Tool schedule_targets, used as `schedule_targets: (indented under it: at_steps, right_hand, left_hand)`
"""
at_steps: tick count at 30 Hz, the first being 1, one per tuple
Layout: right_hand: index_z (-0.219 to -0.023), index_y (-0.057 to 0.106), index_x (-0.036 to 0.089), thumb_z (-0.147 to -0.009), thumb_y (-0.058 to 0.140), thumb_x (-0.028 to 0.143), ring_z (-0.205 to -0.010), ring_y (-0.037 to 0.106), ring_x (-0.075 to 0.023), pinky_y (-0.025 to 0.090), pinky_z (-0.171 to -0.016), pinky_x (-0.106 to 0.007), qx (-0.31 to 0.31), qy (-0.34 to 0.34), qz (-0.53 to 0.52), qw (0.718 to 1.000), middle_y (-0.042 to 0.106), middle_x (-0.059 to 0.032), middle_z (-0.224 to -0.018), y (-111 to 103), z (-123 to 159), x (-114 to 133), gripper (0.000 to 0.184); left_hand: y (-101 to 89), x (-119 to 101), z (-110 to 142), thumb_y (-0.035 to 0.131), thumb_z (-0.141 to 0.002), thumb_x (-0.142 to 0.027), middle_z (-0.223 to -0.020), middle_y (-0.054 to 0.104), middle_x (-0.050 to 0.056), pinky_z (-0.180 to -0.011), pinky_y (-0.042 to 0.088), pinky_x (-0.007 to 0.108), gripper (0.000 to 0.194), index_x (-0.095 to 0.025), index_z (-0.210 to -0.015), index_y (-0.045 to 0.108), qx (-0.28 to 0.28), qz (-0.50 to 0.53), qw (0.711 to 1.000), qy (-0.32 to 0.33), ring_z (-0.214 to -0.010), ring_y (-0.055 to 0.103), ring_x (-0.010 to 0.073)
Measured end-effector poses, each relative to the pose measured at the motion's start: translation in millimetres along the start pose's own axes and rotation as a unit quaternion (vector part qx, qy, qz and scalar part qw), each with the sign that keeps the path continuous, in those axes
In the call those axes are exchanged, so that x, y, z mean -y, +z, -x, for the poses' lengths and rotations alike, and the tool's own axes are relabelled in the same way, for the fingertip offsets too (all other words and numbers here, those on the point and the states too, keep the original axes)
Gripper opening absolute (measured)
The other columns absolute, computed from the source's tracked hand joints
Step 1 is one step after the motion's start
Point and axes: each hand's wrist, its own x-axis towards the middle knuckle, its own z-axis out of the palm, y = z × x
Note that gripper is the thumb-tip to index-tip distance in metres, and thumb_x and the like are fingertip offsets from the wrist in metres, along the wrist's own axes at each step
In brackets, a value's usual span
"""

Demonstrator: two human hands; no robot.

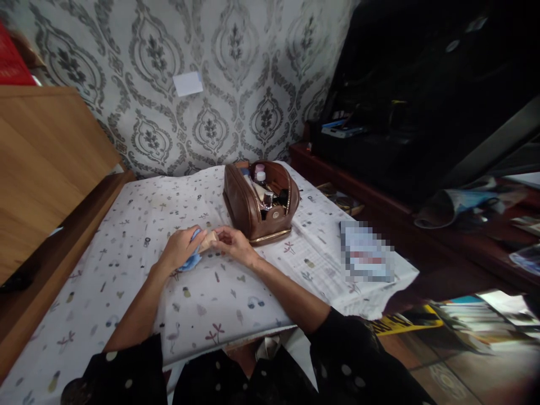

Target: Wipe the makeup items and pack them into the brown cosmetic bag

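Observation:
My left hand [179,247] is closed round a blue cloth [190,261] and presses it against a small beige object [208,242]. From the other side, my right hand [234,243] pinches that same beige object. Both hands meet over a white patterned cloth [139,236] spread on the table. Just beyond them stands an open brown leather toiletry bag [247,205] with small bottles and tubes inside.
A wooden board [37,169] runs along the left of the table. A blurred flat packet [366,253] lies at the cloth's right edge. Behind it a dark wooden ledge [358,185] holds black bags and papers. Books lie on the floor at lower right.

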Motion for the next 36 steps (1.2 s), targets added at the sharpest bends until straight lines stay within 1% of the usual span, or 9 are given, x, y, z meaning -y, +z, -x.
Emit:
schedule_targets:
  at_steps: [6, 12, 15, 20, 24, 26, 29, 33, 36]
  right_hand:
    - [-0.101, 0.060, 0.018, -0.066, 0.082, 0.055, -0.064, 0.056, -0.0114, 0.047, -0.055, -0.023, -0.007, -0.011, -0.005, 1.000, 0.062, 0.0015, -0.078, -0.7, -0.2, 1.1, 0.055]
    - [-0.088, 0.055, 0.019, -0.068, 0.075, 0.069, -0.055, 0.055, -0.0108, 0.045, -0.050, -0.023, -0.014, -0.006, 0.039, 0.999, 0.059, 0.0034, -0.068, 0.0, 1.0, 1.2, 0.058]
    - [-0.079, 0.051, 0.020, -0.076, 0.066, 0.074, -0.048, 0.052, -0.0099, 0.042, -0.047, -0.023, -0.032, 0.003, 0.113, 0.993, 0.057, 0.0038, -0.059, -0.2, 2.6, 2.2, 0.056]
    - [-0.080, 0.054, 0.019, -0.094, 0.044, 0.067, -0.047, 0.055, -0.0113, 0.044, -0.051, -0.024, -0.049, 0.008, 0.198, 0.979, 0.058, 0.0020, -0.056, -1.2, 6.7, 9.0, 0.052]
    - [-0.116, 0.057, 0.019, -0.091, 0.058, 0.057, -0.066, 0.062, -0.0136, 0.050, -0.056, -0.024, -0.049, -0.022, 0.155, 0.986, 0.066, -0.0026, -0.086, -1.0, 7.1, 9.6, 0.046]
    - [-0.122, 0.057, 0.020, -0.085, 0.067, 0.053, -0.075, 0.062, -0.0142, 0.051, -0.058, -0.024, -0.034, -0.047, 0.129, 0.990, 0.064, -0.0043, -0.099, -0.8, 6.0, 6.7, 0.051]
    - [-0.113, 0.059, 0.019, -0.081, 0.070, 0.053, -0.070, 0.061, -0.0133, 0.049, -0.057, -0.023, -0.027, -0.059, 0.125, 0.990, 0.063, -0.0020, -0.088, -1.0, 4.2, 2.1, 0.048]
    - [-0.084, 0.053, 0.019, -0.086, 0.062, 0.062, -0.048, 0.054, -0.0105, 0.043, -0.047, -0.022, -0.036, -0.016, 0.159, 0.987, 0.057, 0.0033, -0.061, -1.6, 4.3, 2.7, 0.043]
    - [-0.076, 0.048, 0.020, -0.092, 0.051, 0.067, -0.042, 0.052, -0.0097, 0.042, -0.045, -0.023, -0.036, 0.010, 0.183, 0.982, 0.057, 0.0031, -0.055, -1.3, 5.8, 6.8, 0.049]
  left_hand:
    - [1.6, -12.8, 4.0, 0.033, -0.097, -0.048, -0.089, 0.069, 0.006, -0.078, 0.042, 0.031, 0.037, -0.024, -0.091, 0.060, -0.011, -0.025, 0.999, 0.033, -0.088, 0.063, 0.0241]
    - [-18.4, -0.7, 4.0, 0.054, -0.087, -0.059, -0.085, 0.065, 0.002, -0.064, 0.038, 0.028, 0.037, -0.024, -0.099, 0.059, 0.156, -0.007, 0.988, 0.007, -0.076, 0.061, 0.0223]
    - [-23.3, 6.9, 3.2, 0.061, -0.080, -0.058, -0.088, 0.065, 0.003, -0.062, 0.036, 0.027, 0.044, -0.023, -0.105, 0.058, 0.195, -0.008, 0.981, -0.012, -0.075, 0.061, 0.0229]
    - [-17.6, 12.5, 2.9, 0.060, -0.079, -0.057, -0.091, 0.068, 0.004, -0.064, 0.036, 0.027, 0.043, -0.023, -0.106, 0.060, 0.181, 0.002, 0.983, 0.012, -0.078, 0.061, 0.0234]
    - [-15.8, 13.3, 2.5, 0.062, -0.078, -0.056, -0.086, 0.065, 0.003, -0.062, 0.036, 0.027, 0.043, -0.023, -0.105, 0.059, 0.164, -0.004, 0.986, 0.005, -0.077, 0.060, 0.0226]
    - [-16.7, 12.4, 2.3, 0.062, -0.078, -0.055, -0.079, 0.060, 0.000, -0.061, 0.034, 0.026, 0.038, -0.023, -0.099, 0.059, 0.157, -0.017, 0.987, -0.001, -0.072, 0.058, 0.0214]
    - [-17.4, 10.1, 2.8, 0.062, -0.079, -0.051, -0.074, 0.057, -0.001, -0.060, 0.034, 0.027, 0.031, -0.024, -0.093, 0.056, 0.150, -0.035, 0.988, -0.002, -0.069, 0.056, 0.0206]
    - [-15.0, 7.6, 4.0, 0.064, -0.081, -0.047, -0.086, 0.064, 0.001, -0.063, 0.037, 0.028, 0.029, -0.025, -0.097, 0.057, 0.138, -0.051, 0.989, 0.017, -0.076, 0.060, 0.0217]
    - [-13.3, 7.8, 4.4, 0.065, -0.081, -0.045, -0.096, 0.066, 0.002, -0.067, 0.040, 0.029, 0.029, -0.025, -0.102, 0.057, 0.121, -0.070, 0.990, 0.034, -0.083, 0.062, 0.0232]
